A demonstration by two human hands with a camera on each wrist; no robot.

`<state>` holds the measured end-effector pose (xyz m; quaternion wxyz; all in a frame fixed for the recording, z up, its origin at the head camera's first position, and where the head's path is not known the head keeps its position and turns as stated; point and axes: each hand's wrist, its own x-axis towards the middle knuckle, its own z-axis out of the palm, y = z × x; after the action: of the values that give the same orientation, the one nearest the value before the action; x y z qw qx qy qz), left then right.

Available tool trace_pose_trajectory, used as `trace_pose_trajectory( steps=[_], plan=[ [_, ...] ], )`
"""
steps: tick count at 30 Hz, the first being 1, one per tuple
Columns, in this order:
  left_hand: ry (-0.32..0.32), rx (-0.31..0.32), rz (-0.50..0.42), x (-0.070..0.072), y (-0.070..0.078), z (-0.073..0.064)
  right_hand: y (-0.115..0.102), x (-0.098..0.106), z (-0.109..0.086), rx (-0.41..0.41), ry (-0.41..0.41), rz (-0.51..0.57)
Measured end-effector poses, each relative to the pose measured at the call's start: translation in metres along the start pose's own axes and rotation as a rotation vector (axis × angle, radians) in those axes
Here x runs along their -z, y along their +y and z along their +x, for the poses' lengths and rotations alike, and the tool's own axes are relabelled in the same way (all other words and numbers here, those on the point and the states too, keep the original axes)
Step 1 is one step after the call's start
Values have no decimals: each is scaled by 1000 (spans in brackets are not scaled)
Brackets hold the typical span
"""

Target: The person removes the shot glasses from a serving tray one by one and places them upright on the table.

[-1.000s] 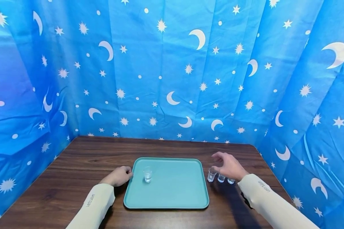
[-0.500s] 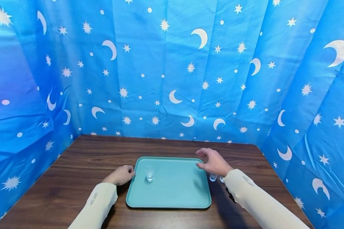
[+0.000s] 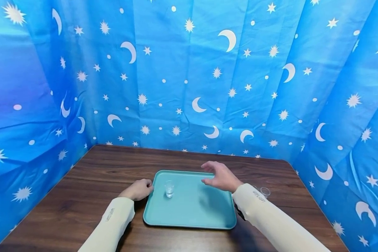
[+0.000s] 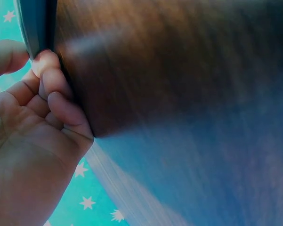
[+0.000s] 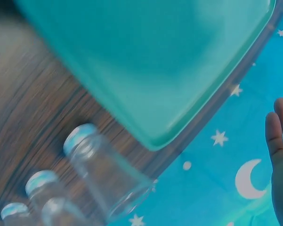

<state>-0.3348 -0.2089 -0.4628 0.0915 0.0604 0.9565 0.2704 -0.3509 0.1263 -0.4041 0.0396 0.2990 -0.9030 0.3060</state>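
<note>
A green tray [image 3: 189, 224] lies on the wooden table. My left hand [image 3: 139, 189] pinches its left rim between thumb and fingers; the left wrist view shows the fingertips [image 4: 46, 60] against the rim. Over the tray's right rear part, my right hand [image 3: 222, 176] hovers with fingers apart and nothing visible between them. Inside the tray, toward the left, a small clear shot glass [image 3: 169, 189] stands upright. Right of the tray, several more shot glasses stand on the table; one rim [image 3: 265, 191] shows past my sleeve, and the right wrist view shows a nearer glass [image 5: 108, 174].
The dark wooden table [image 3: 126, 168] runs back to a blue curtain [image 3: 176, 70] with white stars and moons, which closes in the back and both sides. My right sleeve [image 3: 271, 217] partly hides the glasses on the right.
My right hand has moved left from above the glasses beside the tray to over the tray's right part. The head view has shifted slightly. My left hand stays at the rim.
</note>
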Motion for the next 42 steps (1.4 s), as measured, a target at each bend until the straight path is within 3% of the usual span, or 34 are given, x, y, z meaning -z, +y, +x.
trace_pose_trajectory(
  steps=[7, 17, 20, 27, 42],
  plan=[
    [-6, -9, -12, -1, 1, 2, -12, -18, 13, 32, -26, 52],
    [-7, -12, 13, -1, -1, 5, -34, -47, 26, -11, -91, 99],
    [-7, -4, 17, -1, 0, 6, -37, -56, 29, 10, -97, 116],
    [1, 7, 9, -1, 2, 3, -49, -75, 35, 14, -93, 90],
    [-11, 16, -9, 3, 3, -2, -58, -90, 41, 21, -144, 54]
  ],
)
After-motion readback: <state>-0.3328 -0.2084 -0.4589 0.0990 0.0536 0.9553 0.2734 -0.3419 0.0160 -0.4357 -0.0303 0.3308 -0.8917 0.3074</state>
